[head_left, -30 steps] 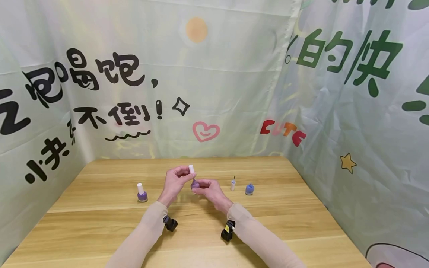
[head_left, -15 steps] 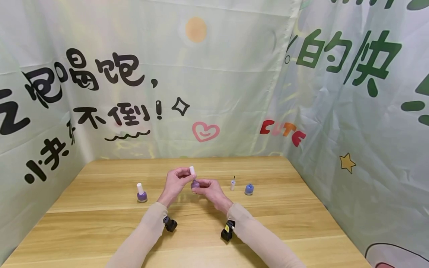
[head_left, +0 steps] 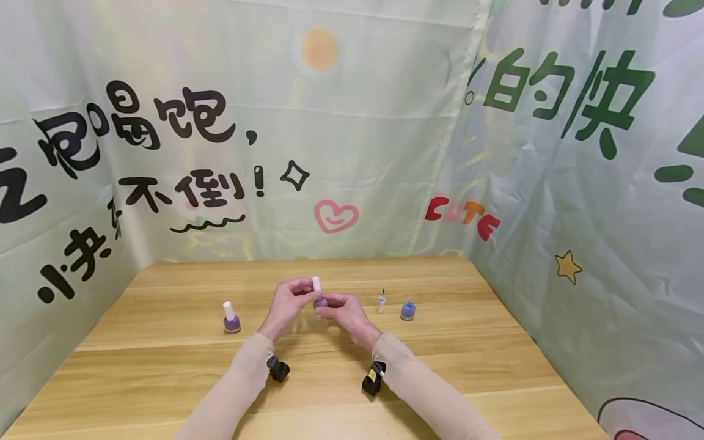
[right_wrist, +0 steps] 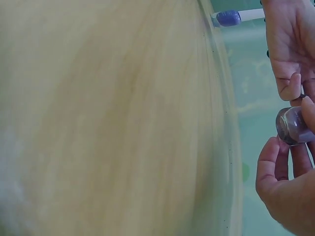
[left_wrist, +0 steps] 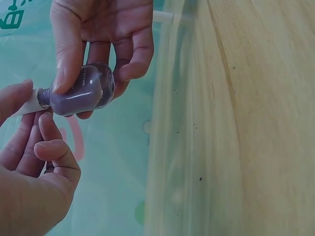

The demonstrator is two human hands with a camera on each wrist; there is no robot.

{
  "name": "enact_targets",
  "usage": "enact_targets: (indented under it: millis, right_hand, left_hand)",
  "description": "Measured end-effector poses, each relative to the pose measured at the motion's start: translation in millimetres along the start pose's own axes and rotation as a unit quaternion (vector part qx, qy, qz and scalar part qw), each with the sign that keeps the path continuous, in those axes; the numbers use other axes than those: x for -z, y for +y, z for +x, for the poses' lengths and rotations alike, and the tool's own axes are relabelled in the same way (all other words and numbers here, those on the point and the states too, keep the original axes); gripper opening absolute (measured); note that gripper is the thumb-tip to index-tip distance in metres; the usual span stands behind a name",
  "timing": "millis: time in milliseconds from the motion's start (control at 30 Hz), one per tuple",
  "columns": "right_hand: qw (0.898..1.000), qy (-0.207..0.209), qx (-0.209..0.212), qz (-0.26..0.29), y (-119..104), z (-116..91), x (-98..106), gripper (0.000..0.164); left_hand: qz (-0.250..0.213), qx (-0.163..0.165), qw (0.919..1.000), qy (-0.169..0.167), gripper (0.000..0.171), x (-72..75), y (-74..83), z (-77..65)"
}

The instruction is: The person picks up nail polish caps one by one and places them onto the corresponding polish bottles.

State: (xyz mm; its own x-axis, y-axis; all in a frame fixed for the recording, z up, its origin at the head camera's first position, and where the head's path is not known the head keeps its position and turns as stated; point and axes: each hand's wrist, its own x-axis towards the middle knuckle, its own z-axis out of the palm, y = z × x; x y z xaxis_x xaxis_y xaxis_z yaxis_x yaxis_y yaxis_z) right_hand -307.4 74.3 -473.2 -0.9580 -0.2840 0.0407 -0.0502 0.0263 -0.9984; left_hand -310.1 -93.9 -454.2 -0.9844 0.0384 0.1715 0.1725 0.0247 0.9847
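In the head view my left hand [head_left: 286, 304] pinches the white cap [head_left: 316, 283] of a nail polish bottle between thumb and fingers. Below it, my right hand [head_left: 348, 313] grips the small glass bottle [left_wrist: 81, 101] of greyish-purple polish, raised over the table. The left wrist view shows the cap at the bottle's neck, with a bit of dark thread visible between them. The brush is hidden. Right of the hands, a white brush cap [head_left: 381, 305] stands upside down, brush up, beside an uncapped blue nail polish bottle [head_left: 407, 311].
A capped purple nail polish bottle [head_left: 232, 324] stands left of the hands on the wooden table [head_left: 181, 379]. Printed cloth walls [head_left: 385, 153] rise behind the table and along both sides. Each wrist carries a black camera [head_left: 278, 369].
My left hand has lowered the white cap onto the bottle's neck; a second ago a stretch of brush stem showed between them. The right hand stays in place with the bottle.
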Motion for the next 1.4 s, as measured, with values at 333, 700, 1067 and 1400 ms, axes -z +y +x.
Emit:
enact_targets:
  millis: [333,700,1067,1400]
  right_hand:
    - [1.000,0.000,-0.001,0.000,1.9,-2.1,2.1,0.036]
    - [1.000,0.001,0.000,-0.010,0.7,-4.2,2.0,0.035]
    - [1.000,0.001,0.006,-0.006,-1.2,-5.3,1.2,0.036]
    - [1.000,-0.009,0.002,0.020,-6.7,-6.0,-1.0,0.036]
  left_hand:
    - [-0.006,0.001,1.0000,-0.005,0.033,2.2,-0.4,-1.6]
    - [0.004,-0.016,0.9999,-0.003,0.023,0.7,-1.3,-1.9]
    - [0.047,-0.045,0.9979,0.008,0.020,-0.2,-2.0,-1.5]
    - [0.057,-0.047,0.9968,-0.031,0.032,7.8,4.6,1.4]
